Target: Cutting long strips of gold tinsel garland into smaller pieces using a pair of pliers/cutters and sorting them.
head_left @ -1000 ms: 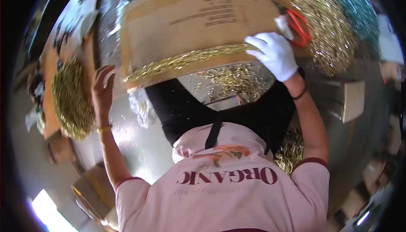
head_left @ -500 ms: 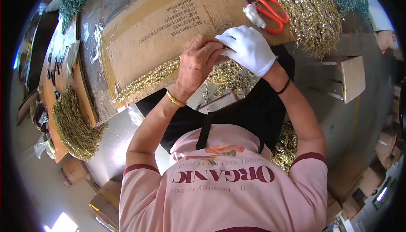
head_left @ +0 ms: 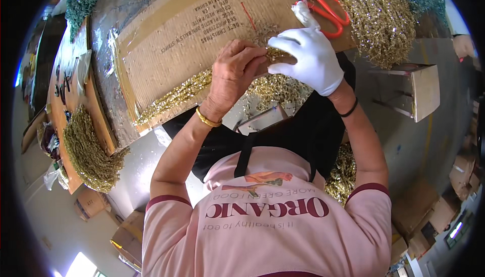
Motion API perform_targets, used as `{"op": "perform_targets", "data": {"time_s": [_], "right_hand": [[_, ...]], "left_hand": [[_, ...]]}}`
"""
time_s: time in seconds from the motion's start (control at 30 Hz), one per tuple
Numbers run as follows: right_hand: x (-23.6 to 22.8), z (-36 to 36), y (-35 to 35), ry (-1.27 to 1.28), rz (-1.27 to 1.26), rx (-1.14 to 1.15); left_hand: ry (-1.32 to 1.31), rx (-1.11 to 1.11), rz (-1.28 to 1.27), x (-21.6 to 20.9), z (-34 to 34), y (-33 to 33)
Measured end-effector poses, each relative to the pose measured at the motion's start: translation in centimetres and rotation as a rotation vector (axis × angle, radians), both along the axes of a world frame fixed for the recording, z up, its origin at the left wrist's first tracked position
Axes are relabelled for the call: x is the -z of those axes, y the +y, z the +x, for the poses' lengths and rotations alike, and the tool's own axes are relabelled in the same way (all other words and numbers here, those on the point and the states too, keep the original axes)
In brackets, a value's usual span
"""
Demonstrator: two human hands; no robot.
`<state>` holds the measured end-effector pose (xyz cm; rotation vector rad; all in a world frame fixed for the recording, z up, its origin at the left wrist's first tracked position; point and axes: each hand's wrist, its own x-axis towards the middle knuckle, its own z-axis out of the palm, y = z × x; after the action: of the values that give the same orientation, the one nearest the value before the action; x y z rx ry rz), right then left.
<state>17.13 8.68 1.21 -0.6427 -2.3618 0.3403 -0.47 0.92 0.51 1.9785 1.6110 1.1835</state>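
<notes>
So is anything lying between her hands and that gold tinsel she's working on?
No. Both the left hand and the gloved right hand already pinch the gold tinsel strand together on the cardboard sheet.

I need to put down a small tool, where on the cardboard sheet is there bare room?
The cardboard sheet is bare on its left half, between the plastic-covered edge and the hands. It is crowded around the left hand and right hand, the gold tinsel strand along the near edge, and the red scissors.

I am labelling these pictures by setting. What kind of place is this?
Probably a small craft workshop. Heaps of gold tinsel lie on a cardboard-covered table with red scissors, and cartons stand on the floor. Both hands work tinsel.
</notes>
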Motion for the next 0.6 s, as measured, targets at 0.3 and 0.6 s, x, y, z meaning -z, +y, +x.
{"op": "perform_targets", "data": {"time_s": [0.3,0.6], "right_hand": [[0.1,-0.2,0.3,-0.070,0.097,-0.060],[0.2,-0.3,0.4,-0.058,0.059,-0.041]], "left_hand": [[0.236,0.011,0.192,0.3,0.6,-0.2],[0.210,-0.110,0.055,0.1,1.1,-0.2]]}}
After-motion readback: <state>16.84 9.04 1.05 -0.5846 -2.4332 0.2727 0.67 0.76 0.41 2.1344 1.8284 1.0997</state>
